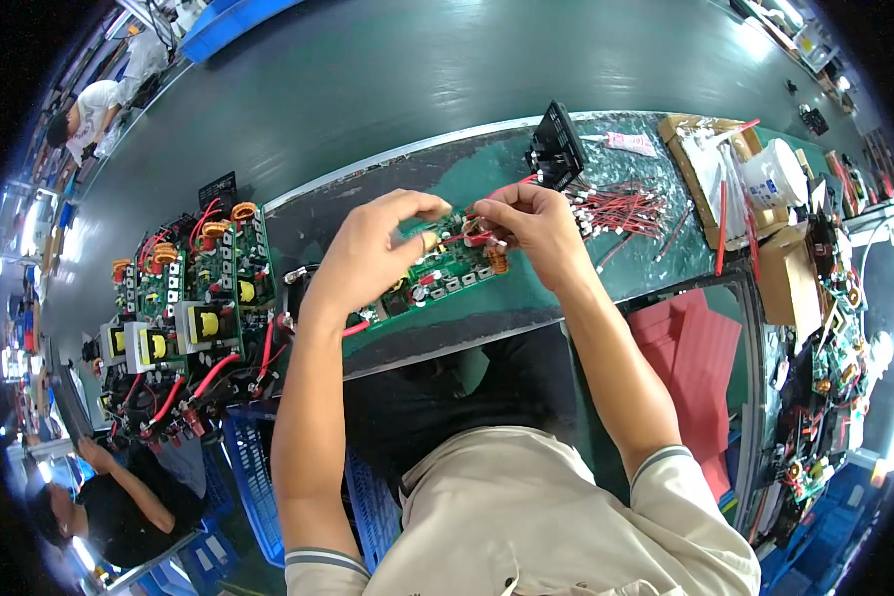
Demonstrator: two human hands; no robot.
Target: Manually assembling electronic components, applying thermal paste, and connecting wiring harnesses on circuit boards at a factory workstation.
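A green circuit board (pixel 457 285) with a copper coil, capacitors and red wires lies on the bench in front of me. My left hand (pixel 372 243) is over the board's left part, thumb and forefinger apart with a gap between them. At the board's right part my right hand (pixel 534 226) is closed in a pinch on a thin red wire (pixel 475 238). The wire's end is hidden by the fingers. A black fan-like housing (pixel 558 145) stands on edge just beyond my right hand.
Several assembled boards (pixel 184 288) with coils and thick red cables stand at the left. A pile of red wires with white connectors (pixel 621 211) lies right of my hand. Farther right are a cardboard box (pixel 687 179) and a white tub (pixel 773 177). Two other people are at the left.
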